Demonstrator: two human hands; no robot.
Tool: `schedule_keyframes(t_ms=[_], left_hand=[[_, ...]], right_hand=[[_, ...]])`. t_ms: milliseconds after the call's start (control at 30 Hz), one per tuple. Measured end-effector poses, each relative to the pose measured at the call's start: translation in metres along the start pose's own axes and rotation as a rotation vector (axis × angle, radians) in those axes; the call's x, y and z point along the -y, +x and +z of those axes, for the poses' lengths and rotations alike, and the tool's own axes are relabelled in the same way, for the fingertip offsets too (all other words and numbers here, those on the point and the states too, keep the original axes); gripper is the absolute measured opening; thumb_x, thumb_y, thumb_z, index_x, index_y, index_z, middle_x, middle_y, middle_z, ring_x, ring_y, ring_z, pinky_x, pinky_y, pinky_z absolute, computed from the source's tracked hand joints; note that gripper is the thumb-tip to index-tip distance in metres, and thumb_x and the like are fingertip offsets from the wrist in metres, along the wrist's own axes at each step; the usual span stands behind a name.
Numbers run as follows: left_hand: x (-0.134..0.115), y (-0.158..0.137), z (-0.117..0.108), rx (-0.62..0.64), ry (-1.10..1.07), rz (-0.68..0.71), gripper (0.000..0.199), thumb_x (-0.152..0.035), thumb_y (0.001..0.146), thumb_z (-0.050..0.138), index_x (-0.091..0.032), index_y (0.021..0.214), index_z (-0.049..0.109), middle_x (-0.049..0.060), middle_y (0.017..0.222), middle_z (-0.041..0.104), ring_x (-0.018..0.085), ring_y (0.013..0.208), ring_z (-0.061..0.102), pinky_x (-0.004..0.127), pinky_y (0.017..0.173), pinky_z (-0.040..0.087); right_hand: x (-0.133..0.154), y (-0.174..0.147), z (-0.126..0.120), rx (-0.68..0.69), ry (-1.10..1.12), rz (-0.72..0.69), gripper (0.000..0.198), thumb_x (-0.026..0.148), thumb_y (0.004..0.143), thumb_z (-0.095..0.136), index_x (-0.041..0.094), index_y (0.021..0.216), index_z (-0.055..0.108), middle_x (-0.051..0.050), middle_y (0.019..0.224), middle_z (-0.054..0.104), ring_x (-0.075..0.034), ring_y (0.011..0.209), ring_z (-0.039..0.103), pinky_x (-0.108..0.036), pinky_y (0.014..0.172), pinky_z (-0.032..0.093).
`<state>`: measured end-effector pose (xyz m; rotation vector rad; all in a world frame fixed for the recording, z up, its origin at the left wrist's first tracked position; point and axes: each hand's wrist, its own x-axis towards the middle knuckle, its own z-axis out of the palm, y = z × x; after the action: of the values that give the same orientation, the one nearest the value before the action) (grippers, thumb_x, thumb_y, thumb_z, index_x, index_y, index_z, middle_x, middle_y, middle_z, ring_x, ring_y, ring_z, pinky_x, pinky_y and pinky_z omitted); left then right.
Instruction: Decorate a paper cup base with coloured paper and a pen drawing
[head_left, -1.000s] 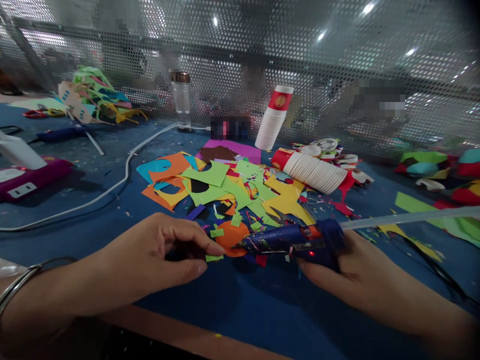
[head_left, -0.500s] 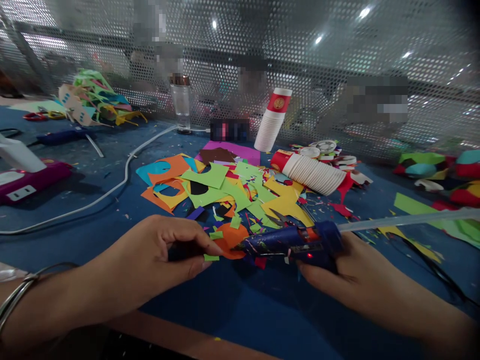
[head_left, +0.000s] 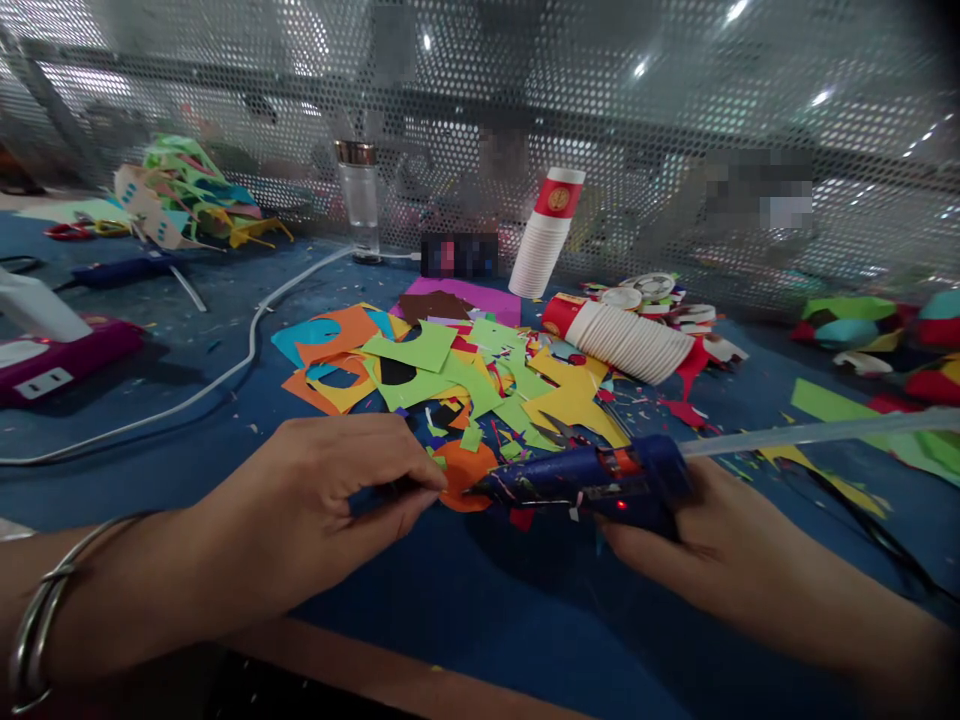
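As my right hand (head_left: 716, 540) grips the blue glue gun (head_left: 577, 482), long axis crosswise, the orange paper disc (head_left: 468, 464) lies at its nozzle, nearer my left hand (head_left: 337, 490), fingertips pinched at the disc's edge, hold uncertain.

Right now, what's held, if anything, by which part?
Right hand: glue gun, by its rear handle. Left hand: fingertips at the orange disc's edge; can't tell if gripped.

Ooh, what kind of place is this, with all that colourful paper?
It looks like a craft table, perhaps in a workshop or classroom. You can see cut paper scraps, a leaning stack of paper cups and a glue gun.
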<state>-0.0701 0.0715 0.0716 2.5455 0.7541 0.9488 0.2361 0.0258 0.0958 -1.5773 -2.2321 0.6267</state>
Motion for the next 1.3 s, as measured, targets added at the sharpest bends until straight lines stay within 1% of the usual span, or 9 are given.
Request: schedule_keyframes(t_ms=[100, 200, 300, 500, 633, 867, 1100, 1233, 1300], left_hand=[[0.002, 0.001, 0.004, 0.023, 0.055, 0.052, 0.016, -0.013, 0.098, 0.064, -0.024, 0.102, 0.074, -0.005, 0.091, 0.077, 0.008, 0.079, 0.071, 0.017, 0.072, 0.053], [0.003, 0.001, 0.007, 0.063, 0.136, 0.134, 0.016, -0.014, 0.102, 0.059, -0.021, 0.105, 0.073, -0.001, 0.096, 0.077, 0.011, 0.084, 0.072, 0.021, 0.075, 0.055], [0.001, 0.002, 0.009, 0.068, 0.242, 0.180, 0.019, -0.015, 0.105, 0.055, -0.019, 0.105, 0.073, 0.003, 0.095, 0.075, 0.014, 0.082, 0.070, 0.024, 0.071, 0.055], [-0.005, 0.005, 0.011, 0.074, 0.369, 0.185, 0.028, -0.017, 0.108, 0.047, -0.017, 0.092, 0.070, 0.001, 0.085, 0.071, 0.015, 0.074, 0.067, 0.027, 0.065, 0.051], [-0.006, 0.007, 0.015, 0.057, 0.372, 0.190, 0.028, -0.018, 0.108, 0.049, -0.017, 0.090, 0.070, 0.001, 0.085, 0.071, 0.015, 0.075, 0.067, 0.028, 0.064, 0.050], [-0.008, 0.007, 0.015, 0.051, 0.375, 0.225, 0.032, -0.019, 0.109, 0.047, -0.016, 0.092, 0.073, 0.002, 0.085, 0.071, 0.017, 0.075, 0.066, 0.029, 0.066, 0.051], [-0.009, 0.009, 0.018, 0.041, 0.336, 0.235, 0.024, -0.016, 0.106, 0.054, -0.015, 0.096, 0.076, 0.003, 0.084, 0.071, 0.019, 0.075, 0.063, 0.031, 0.064, 0.050], [-0.009, 0.007, 0.020, 0.019, 0.288, 0.219, 0.019, -0.017, 0.105, 0.057, -0.016, 0.101, 0.075, 0.002, 0.085, 0.070, 0.017, 0.076, 0.062, 0.031, 0.066, 0.050], [-0.008, 0.004, 0.020, 0.020, 0.254, 0.200, 0.017, -0.017, 0.105, 0.057, -0.017, 0.106, 0.074, 0.001, 0.086, 0.071, 0.016, 0.077, 0.064, 0.029, 0.067, 0.050]], right_hand=[[0.000, 0.000, 0.000, -0.009, -0.009, -0.013, 0.019, 0.029, 0.081, 0.053, 0.028, 0.063, 0.059, 0.001, 0.058, 0.065, -0.018, 0.052, 0.060, -0.029, 0.050, 0.052], [0.000, -0.002, -0.001, -0.012, 0.005, -0.008, 0.018, 0.029, 0.080, 0.054, 0.028, 0.063, 0.058, 0.001, 0.058, 0.064, -0.018, 0.052, 0.060, -0.029, 0.050, 0.051], [0.002, -0.002, -0.001, 0.005, 0.042, 0.027, 0.015, 0.027, 0.080, 0.056, 0.028, 0.065, 0.059, 0.001, 0.061, 0.067, -0.018, 0.055, 0.061, -0.029, 0.052, 0.051], [0.002, -0.002, -0.001, 0.017, 0.002, 0.025, 0.015, 0.026, 0.082, 0.058, 0.026, 0.068, 0.062, 0.001, 0.063, 0.069, -0.018, 0.056, 0.063, -0.028, 0.054, 0.051], [0.001, -0.004, -0.001, 0.001, -0.011, 0.011, 0.016, 0.023, 0.084, 0.057, 0.025, 0.069, 0.063, 0.002, 0.061, 0.067, -0.017, 0.055, 0.061, -0.027, 0.053, 0.051], [-0.001, -0.002, 0.000, -0.040, -0.046, -0.064, 0.014, 0.021, 0.081, 0.056, 0.026, 0.070, 0.063, 0.002, 0.060, 0.065, -0.017, 0.054, 0.062, -0.028, 0.054, 0.053], [-0.001, -0.003, -0.001, -0.010, -0.071, -0.028, 0.019, 0.027, 0.084, 0.055, 0.025, 0.068, 0.065, 0.000, 0.062, 0.069, -0.018, 0.054, 0.063, -0.029, 0.053, 0.054], [0.001, -0.004, -0.001, -0.019, -0.069, -0.016, 0.017, 0.027, 0.082, 0.057, 0.025, 0.068, 0.066, 0.000, 0.058, 0.068, -0.019, 0.053, 0.063, -0.029, 0.052, 0.054], [0.003, -0.004, -0.001, -0.029, -0.063, -0.013, 0.017, 0.026, 0.082, 0.057, 0.025, 0.070, 0.068, 0.000, 0.061, 0.070, -0.019, 0.056, 0.064, -0.029, 0.056, 0.056]])
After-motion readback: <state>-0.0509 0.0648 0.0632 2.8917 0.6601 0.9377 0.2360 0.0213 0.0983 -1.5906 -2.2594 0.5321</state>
